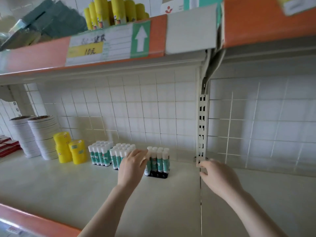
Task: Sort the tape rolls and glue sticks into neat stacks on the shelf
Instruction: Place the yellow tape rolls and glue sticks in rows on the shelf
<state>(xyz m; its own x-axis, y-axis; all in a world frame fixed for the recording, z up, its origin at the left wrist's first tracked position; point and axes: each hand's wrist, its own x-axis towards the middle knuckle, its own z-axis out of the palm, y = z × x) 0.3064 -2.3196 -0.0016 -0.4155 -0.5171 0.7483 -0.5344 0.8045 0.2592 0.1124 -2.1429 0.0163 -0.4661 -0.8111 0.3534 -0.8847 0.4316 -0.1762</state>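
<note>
Three packs of white-capped, teal-labelled glue sticks stand upright on the cream shelf (68, 182): a left pack (100, 153), a middle pack (119, 155) and a right pack (159, 161) on a black base. My left hand (132, 165) reaches between the middle and right packs, its fingers touching the right pack's left side. My right hand (217, 177) hovers by the shelf upright, fingers loosely curled, holding nothing. Two yellow tape roll stacks (71, 149) and two tall white tape roll stacks (36, 135) stand at the left.
A slotted metal upright (202, 129) divides the shelf bays near my right hand. Red boxes (7, 146) lie at the far left. The upper shelf carries yellow tubes (111, 11), a price label (100, 43) and dark packets. A wire grid backs the shelf.
</note>
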